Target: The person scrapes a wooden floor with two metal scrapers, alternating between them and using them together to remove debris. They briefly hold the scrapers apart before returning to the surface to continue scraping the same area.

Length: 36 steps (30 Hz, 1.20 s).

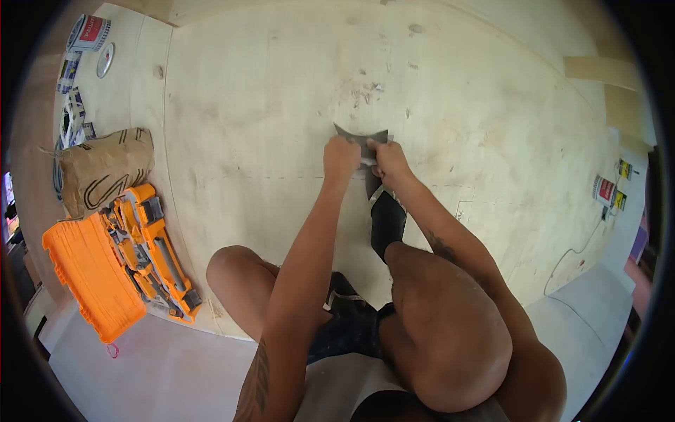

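Both hands grip a dark grey, flexible sheet [371, 143] whose far edge curves up at two corners. My left hand [342, 159] is closed round its left side, with the fingers curled under. On the right side my right hand [391, 163] is closed, its thumb pressed on the sheet. A small pale patch shows between the hands at the near edge. The sheet is just above the pale plywood surface [267, 105], beyond the black shoe on my foot [387, 218]. What lies under the sheet is hidden.
At the left stand an open orange tool case [95, 274] with orange tools and a brown paper bag [105, 169]. A can [89, 32] and a round lid [105, 60] are at the far left. Another can [603, 191] and a thin cable [566, 254] lie at the right.
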Motion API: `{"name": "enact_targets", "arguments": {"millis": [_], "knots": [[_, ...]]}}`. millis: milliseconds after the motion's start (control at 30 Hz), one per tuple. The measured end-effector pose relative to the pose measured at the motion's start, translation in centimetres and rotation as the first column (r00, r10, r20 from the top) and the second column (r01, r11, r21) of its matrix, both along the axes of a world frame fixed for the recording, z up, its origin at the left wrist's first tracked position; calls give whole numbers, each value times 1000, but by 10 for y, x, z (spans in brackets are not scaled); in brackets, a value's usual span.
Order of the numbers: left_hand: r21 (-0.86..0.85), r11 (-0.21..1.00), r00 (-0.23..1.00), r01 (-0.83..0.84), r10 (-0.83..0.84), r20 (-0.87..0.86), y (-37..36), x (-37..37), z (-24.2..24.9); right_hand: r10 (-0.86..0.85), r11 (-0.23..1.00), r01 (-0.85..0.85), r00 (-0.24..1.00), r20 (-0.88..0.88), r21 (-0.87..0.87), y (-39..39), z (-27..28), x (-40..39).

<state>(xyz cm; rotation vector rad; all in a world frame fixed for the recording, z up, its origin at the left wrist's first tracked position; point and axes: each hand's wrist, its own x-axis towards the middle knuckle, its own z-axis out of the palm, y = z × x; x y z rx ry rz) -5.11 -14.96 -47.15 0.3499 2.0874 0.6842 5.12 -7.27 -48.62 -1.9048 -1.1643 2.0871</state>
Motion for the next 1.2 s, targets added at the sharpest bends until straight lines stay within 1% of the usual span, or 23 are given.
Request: {"name": "enact_targets", "arguments": {"millis": [33,67,167,200,233,300,333,400,433,500,533,567,600,667,733,767,833,900,1000,1067,1100,1167,1200], "knots": [[19,998,993,63,-60,-101,-7,3,-10,-15,999,13,999,-28,-49,-4,3,5],[52,997,994,58,-53,-96,-22,16,-49,-22,997,18,999,-42,-80,-12,5,12],[68,994,992,-85,90,-85,-29,38,-33,51,989,-52,999,-10,-135,-10,19,21],[138,986,920,94,-33,-390,-23,36,-27,22,997,-19,999,40,-70,-5,18,12],[55,997,959,47,-29,-282,-7,26,-28,68,998,-69,997,27,8,3,8,8],[34,999,997,28,-25,-79,12,8,-22,-70,993,59,991,-111,-102,9,2,8],[38,999,997,32,-29,-74,1,17,-24,-74,993,64,992,-106,-98,1,-3,18],[37,997,992,74,-70,-100,-19,26,-31,132,986,-132,991,10,102,-13,-18,29],[49,996,991,73,-67,-114,-19,25,-31,59,994,-55,997,41,-89,-18,9,28],[112,992,995,-64,72,-74,-31,41,-29,63,996,-59,996,61,-74,-15,12,26],[142,989,984,-40,64,-166,-21,38,-38,24,999,-22,999,40,-35,-7,12,17],[43,999,1000,-17,18,-26,3,16,17,-21,1000,21,999,24,1,-1,11,9],[42,999,996,10,-6,-93,11,13,4,-118,988,104,986,-120,-116,11,2,8],[62,997,984,49,-38,-171,17,11,11,-81,995,76,994,-69,-67,12,10,12],[6,999,989,51,-51,139,0,17,27,-8,997,11,999,45,-71,-4,21,23],[16,999,991,49,-51,124,-4,21,17,-6,998,8,1000,31,-61,-3,18,23],[81,997,977,4,13,-211,-20,47,-12,2,992,-2,1000,0,-129,-9,13,37],[37,999,996,24,-20,-91,2,33,-31,18,1000,-18,1000,5,12,4,-12,30],[61,998,997,25,-21,-78,20,19,-19,-105,994,102,991,-81,-47,15,0,19],[61,988,987,141,-135,-91,-6,29,-13,15,1000,-15,997,71,2,-4,11,27],[70,988,986,137,-129,-108,-4,26,-13,-17,997,19,1000,26,-77,-12,23,30],[148,988,987,33,-10,-160,-16,37,-15,-24,997,23,1000,-9,-68,-8,14,27],[95,995,984,-19,35,-176,-4,34,-25,-50,998,49,999,-17,-27,1,8,18]]}}
